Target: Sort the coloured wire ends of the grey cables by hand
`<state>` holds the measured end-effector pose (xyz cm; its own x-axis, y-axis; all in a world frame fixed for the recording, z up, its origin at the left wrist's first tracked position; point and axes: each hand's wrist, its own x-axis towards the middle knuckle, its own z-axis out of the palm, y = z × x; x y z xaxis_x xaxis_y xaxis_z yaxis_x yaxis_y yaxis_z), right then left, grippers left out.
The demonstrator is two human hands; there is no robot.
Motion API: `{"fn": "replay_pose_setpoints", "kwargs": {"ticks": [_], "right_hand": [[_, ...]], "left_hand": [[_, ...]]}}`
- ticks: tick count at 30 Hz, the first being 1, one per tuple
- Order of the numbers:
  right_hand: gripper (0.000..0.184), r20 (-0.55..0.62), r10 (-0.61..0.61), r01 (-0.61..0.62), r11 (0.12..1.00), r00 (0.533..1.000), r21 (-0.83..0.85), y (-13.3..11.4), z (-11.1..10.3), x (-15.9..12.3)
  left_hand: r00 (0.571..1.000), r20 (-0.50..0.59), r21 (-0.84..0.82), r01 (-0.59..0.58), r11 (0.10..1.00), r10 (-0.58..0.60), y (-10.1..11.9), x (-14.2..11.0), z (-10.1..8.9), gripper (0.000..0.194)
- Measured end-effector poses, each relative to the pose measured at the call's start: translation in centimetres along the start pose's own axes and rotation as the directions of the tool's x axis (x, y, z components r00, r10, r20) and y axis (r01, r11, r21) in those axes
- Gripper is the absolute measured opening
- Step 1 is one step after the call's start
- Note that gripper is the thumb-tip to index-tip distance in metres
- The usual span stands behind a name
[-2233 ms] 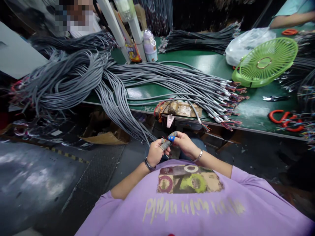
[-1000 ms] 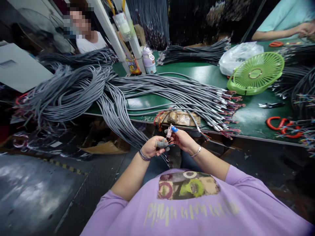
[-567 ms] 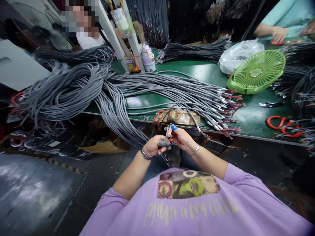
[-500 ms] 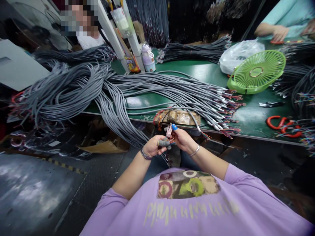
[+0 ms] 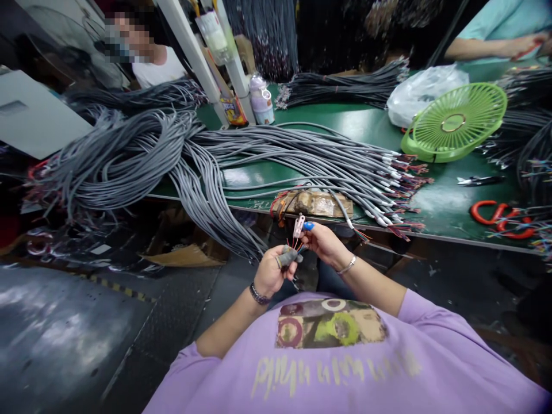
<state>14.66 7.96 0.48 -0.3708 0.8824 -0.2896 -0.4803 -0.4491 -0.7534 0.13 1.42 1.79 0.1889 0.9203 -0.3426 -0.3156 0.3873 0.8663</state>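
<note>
My left hand [image 5: 276,269], with grey covers on its finger and thumb, pinches the end of a grey cable. Thin coloured wires [image 5: 295,245] fan up from that grip, red and blue among them. My right hand [image 5: 324,244] is closed at the wires' other side, a blue wrap on its thumb; its fingertips seem to pinch a wire, partly hidden. Just beside that thumb is a small pink clip-like piece [image 5: 299,226], below a taped wooden block [image 5: 319,203] at the bench edge. Grey cables [image 5: 215,207] hang from the bench down towards my left hand.
More grey cables with stripped ends [image 5: 366,172] lie along the green bench [image 5: 357,123]. To the right are a green fan [image 5: 457,122], a plastic bag [image 5: 425,95], cutters [image 5: 480,180] and red-handled scissors [image 5: 500,219]. A bottle [image 5: 261,100] stands behind. Two people sit across.
The wires, bunched between both hands earlier, now stand fanned above my left fingers. My hands have drawn slightly apart. A co-worker across has lifted a red-handled item.
</note>
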Motion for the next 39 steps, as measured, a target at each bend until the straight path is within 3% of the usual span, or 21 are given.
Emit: {"fn": "replay_pose_setpoints", "kwargs": {"ticks": [6,12,15,21,26,31,36,39], "right_hand": [[0.032,0.053,0.048,-0.048,0.999,0.997,0.008,-0.1,0.1,0.1],[0.033,0.109,0.141,-0.149,0.986,0.984,0.074,-0.6,0.2,0.7],[0.034,0.083,0.196,-0.205,0.972,0.977,0.114,-0.6,0.2,0.9],[0.028,0.052,0.14,-0.147,0.977,0.989,0.152,-0.5,0.4,1.1],[0.025,0.063,0.149,-0.161,0.951,0.987,0.265,-0.1,0.6,1.3],[0.027,0.053,0.117,-0.127,0.953,0.992,0.274,0.2,0.8,1.1],[0.042,0.097,0.202,-0.22,0.948,0.975,0.23,-0.2,0.7,0.5],[0.037,0.109,0.188,-0.206,0.96,0.976,0.189,-0.4,0.6,0.5]], "left_hand": [[1.0,0.007,-0.035,0.02,0.999,-0.019,0.5,0.3,0.3,0.028],[0.998,0.048,-0.079,0.043,0.996,-0.039,0.5,0.8,0.0,0.027],[0.995,0.08,-0.106,0.061,0.993,-0.052,0.6,1.1,0.0,0.027],[0.989,0.126,-0.173,0.096,0.98,-0.075,0.6,1.5,0.0,0.025],[0.991,0.107,-0.186,0.103,0.977,-0.084,0.2,1.8,-0.2,0.022],[0.992,0.086,-0.15,0.106,0.983,-0.094,-0.2,1.9,-0.2,0.024],[0.999,0.021,-0.056,0.03,0.998,-0.029,-0.4,0.8,-0.1,0.029],[0.998,-0.031,0.029,-0.046,0.999,0.047,-0.6,0.1,0.0,0.032]]}}
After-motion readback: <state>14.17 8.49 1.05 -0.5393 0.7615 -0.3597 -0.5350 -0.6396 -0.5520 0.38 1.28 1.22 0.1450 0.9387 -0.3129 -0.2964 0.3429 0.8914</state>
